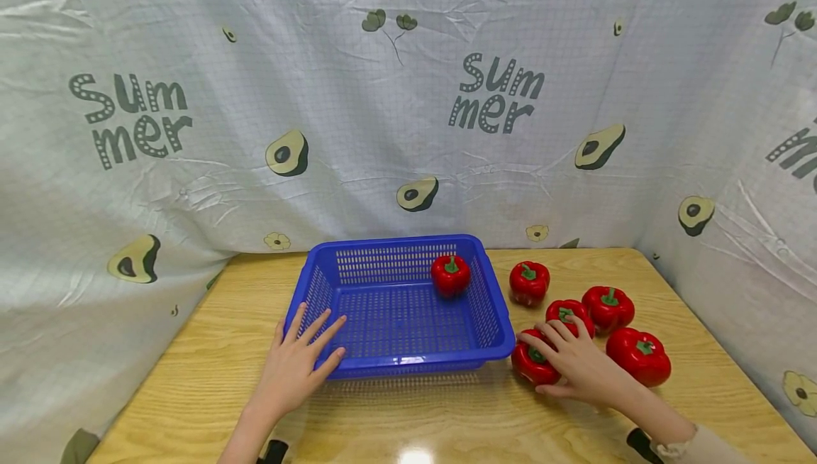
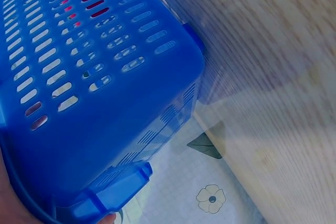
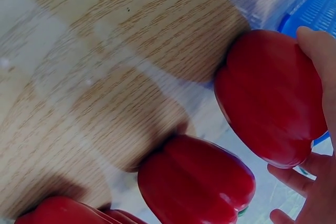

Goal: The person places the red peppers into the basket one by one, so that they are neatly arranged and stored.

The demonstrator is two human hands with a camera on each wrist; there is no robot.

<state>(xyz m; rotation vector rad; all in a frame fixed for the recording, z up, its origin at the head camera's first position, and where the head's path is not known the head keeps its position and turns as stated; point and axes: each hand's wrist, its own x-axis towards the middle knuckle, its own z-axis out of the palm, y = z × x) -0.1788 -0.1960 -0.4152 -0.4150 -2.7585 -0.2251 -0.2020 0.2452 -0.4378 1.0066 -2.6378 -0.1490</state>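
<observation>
A creased cloth (image 1: pixel 357 116) is hanging behind the table (image 1: pixel 210 357), bearing "summer" lettering (image 1: pixel 493 111), avocados (image 1: pixel 287 153) and flowers (image 1: pixel 277 241); a glare (image 1: pixel 415 457) is shining on the table's near part.

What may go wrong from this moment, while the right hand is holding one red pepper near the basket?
The held pepper looks smooth and glossy, so it might slip from the right hand and roll away.

The next pepper sits close behind it, partly under the fingers, so the hand could knock it aside.

The basket has a raised rim right beside the held pepper, which might bump it if lifted too low.
</observation>
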